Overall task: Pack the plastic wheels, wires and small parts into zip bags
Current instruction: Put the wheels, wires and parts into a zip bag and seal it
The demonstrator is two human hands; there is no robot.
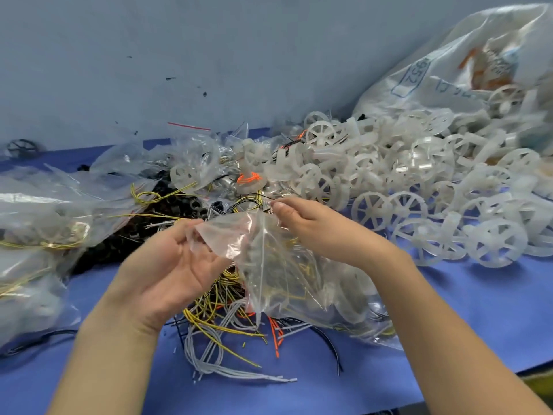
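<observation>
Pinching the zip bag (269,259) at its far edge, the left hand (167,265) and the right hand (311,226) hold its mouth stretched left to right, with the plastic wheels (404,181) lying nearer the right hand.

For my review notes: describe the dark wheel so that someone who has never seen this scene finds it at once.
Follow the back edge of the blue table to the far left, at the grey-blue wall. One dark spoked wheel sits there alone. The heap of white wheels on the right is pale throughout; this one is nearly black.
</observation>
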